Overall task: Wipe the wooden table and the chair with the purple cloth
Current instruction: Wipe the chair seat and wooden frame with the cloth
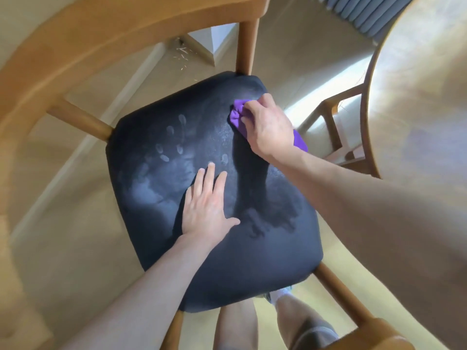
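A wooden chair (75,41) with a curved back and a black padded seat (227,269) fills the head view. Pale dusty handprints and a darker wiped streak mark the seat. My right hand (270,130) grips the bunched purple cloth (237,114) and presses it on the seat's far right corner. My left hand (207,203) lies flat on the middle of the seat, fingers straight. The round wooden table (424,92) curves along the right edge.
A second wooden chair (336,132) stands under the table, just right of my right hand. A white wall corner (212,44) with small debris on the pale floor lies behind the chair. My legs (298,324) are below the seat's front edge.
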